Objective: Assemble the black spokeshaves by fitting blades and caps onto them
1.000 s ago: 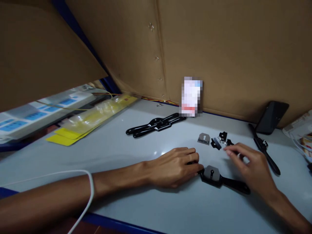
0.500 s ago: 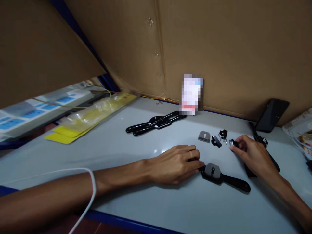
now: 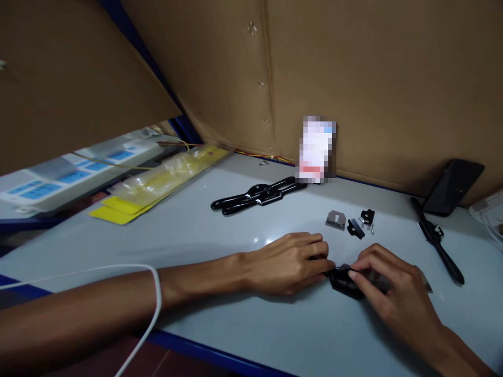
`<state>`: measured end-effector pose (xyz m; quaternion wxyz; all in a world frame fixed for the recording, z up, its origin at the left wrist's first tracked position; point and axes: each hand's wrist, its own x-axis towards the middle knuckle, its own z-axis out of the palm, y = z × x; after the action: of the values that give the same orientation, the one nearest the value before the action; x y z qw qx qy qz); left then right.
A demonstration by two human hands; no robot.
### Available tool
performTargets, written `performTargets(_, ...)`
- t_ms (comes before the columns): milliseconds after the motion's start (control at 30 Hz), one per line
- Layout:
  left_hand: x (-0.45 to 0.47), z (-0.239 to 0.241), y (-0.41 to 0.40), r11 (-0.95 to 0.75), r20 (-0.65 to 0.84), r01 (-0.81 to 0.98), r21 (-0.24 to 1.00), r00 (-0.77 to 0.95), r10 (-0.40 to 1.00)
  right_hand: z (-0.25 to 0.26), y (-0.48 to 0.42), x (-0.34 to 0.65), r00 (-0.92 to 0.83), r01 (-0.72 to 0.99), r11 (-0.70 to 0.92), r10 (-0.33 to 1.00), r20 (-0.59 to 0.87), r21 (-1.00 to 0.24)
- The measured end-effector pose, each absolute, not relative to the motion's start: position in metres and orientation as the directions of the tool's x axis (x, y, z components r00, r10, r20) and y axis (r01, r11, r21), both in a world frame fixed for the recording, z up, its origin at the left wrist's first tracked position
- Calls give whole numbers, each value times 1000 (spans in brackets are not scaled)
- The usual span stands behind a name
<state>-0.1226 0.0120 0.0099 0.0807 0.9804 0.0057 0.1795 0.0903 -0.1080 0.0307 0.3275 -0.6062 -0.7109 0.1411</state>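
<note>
Head view is looking down at a pale grey table (image 3: 220, 314) walled in by brown cardboard (image 3: 373, 78). The person's left hand (image 3: 288, 262) is lying palm down, fingers curled loosely, its fingertips pressing on the near end of a black tool (image 3: 341, 277) that is lying flat on the table. The right hand (image 3: 393, 290) is reaching in from the right and covering most of the same tool, thumb and forefinger pinched together at its middle; whether they are gripping a small part there I cannot tell, since the fingers are hiding it. The tool's handle is running under the right palm and is out of sight.

Just beyond the hands, a flat metal blade (image 3: 335, 220) is lying beside a small black piece (image 3: 356, 229) and a black clamp with tiny screws (image 3: 368, 217), all near one another and apart from the hands. Further back, a pair of black two-handled tools (image 3: 257, 195) is lying stacked together. Off to the right, another black tool (image 3: 438, 240) is lying alone, with a dark phone (image 3: 451, 187) leaning on the cardboard behind it. At the left edge, yellow-backed plastic packets (image 3: 157, 180) are sitting next to white and blue boxes (image 3: 74, 175). A white cable (image 3: 151, 309) is looping over the left forearm.
</note>
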Motion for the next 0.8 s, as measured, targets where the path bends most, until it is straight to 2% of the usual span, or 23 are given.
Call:
performTargets(233,-123,11,12,-987,371,-25,162,928,38,31,-107,95,-114,820,272,940,322,-504)
performTargets(400,-123,12,13,-987,363,-32,157,931,28,36,-94,127,35,891,169,899,436,-421)
performTargets(600,-124,12,12,-987,366,-21,158,930,39,17,-72,156,17,949,74,959,284,-307)
performTargets(800,-123,11,13,-987,362,-28,159,931,32,8,-65,154,16,971,50,962,272,-236)
